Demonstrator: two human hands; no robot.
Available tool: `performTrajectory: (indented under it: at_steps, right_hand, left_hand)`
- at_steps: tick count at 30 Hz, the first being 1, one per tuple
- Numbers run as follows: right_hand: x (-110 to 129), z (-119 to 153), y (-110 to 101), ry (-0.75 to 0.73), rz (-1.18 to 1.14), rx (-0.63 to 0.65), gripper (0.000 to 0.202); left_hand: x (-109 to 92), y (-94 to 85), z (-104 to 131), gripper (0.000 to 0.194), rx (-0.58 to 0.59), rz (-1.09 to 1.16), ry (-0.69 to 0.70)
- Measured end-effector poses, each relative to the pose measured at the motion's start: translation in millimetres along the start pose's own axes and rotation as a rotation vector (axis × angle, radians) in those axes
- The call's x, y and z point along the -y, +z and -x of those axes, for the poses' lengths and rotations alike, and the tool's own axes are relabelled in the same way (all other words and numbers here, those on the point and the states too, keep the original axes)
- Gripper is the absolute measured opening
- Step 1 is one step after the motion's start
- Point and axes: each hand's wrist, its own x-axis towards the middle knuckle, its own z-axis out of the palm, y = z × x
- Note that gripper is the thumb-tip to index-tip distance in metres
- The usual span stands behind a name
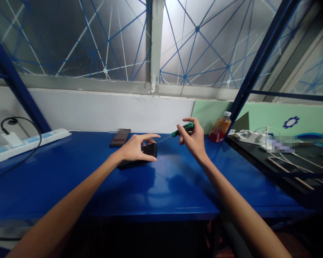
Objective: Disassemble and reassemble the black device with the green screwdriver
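Observation:
A black box-like device [150, 150] rests on the blue table, and my left hand [136, 147] grips it, thumb on the near side and fingers on the far side. My right hand [193, 138] is closed around the green and black handle of a screwdriver [187, 128]. Its thin metal shaft slants down to the left, with the tip at or very near the right end face of the device. Whether the tip touches a screw is too small to tell. Small dark specks lie on the table just right of the device.
Behind my left hand lies a phone [120, 137]. A white power strip [29, 143] with a plugged charger and black cable is at the left. A bottle [220, 127] stands at the back right, beside a black surface [247, 157] holding cables and chargers. Blue frame posts rise on both sides.

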Motion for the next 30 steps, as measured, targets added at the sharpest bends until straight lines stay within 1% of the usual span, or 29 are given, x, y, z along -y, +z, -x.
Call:
performTrajectory:
  at_steps: [2, 4, 8, 10, 12, 15, 17, 21, 25, 30]
  right_hand:
    - [1, -1, -1, -0.011, 0.058, -0.007, 0.034]
    - [-1, -3, -3, -0.004, 0.075, 0.021, 0.035]
    - [-7, -6, -3, 0.039, -0.033, 0.117, 0.046]
    - [-9, -6, -2, 0.039, -0.037, 0.100, 0.046]
    - [-10, -5, 0, 0.028, -0.008, 0.057, 0.044]
    - [-11, -3, 2, 0.010, 0.035, 0.013, 0.039]
    - [-12, -2, 2, -0.016, 0.090, -0.011, 0.033]
    - [-21, -4, 2, -0.071, 0.300, -0.036, 0.021]
    - [-33, -3, 6, -0.069, 0.427, 0.016, 0.017]
    - [-40, 2, 14, -0.084, 0.518, 0.062, 0.018]
  left_hand:
    - [1, 0.3, 0, 0.075, 0.000, -0.005, 0.002]
    - [1, 0.6, 0, 0.076, -0.001, -0.009, 0.005]
    - [1, 0.8, 0, 0.078, 0.000, -0.017, -0.005]
    - [0, 0.6, 0, 0.078, 0.002, -0.019, -0.012]
    - [0, 0.5, 0, 0.077, 0.006, -0.022, -0.014]
    - [4, 1.8, 0, 0.077, 0.022, -0.044, -0.009]
    - [9, 4.3, 0, 0.079, 0.044, -0.096, -0.012]
    - [24, 12.0, 0, 0.086, 0.117, -0.248, -0.057]
    - [33, 16.9, 0, 0.090, 0.176, -0.332, -0.071]
    - [35, 17.3, 1, 0.090, 0.205, -0.380, -0.059]
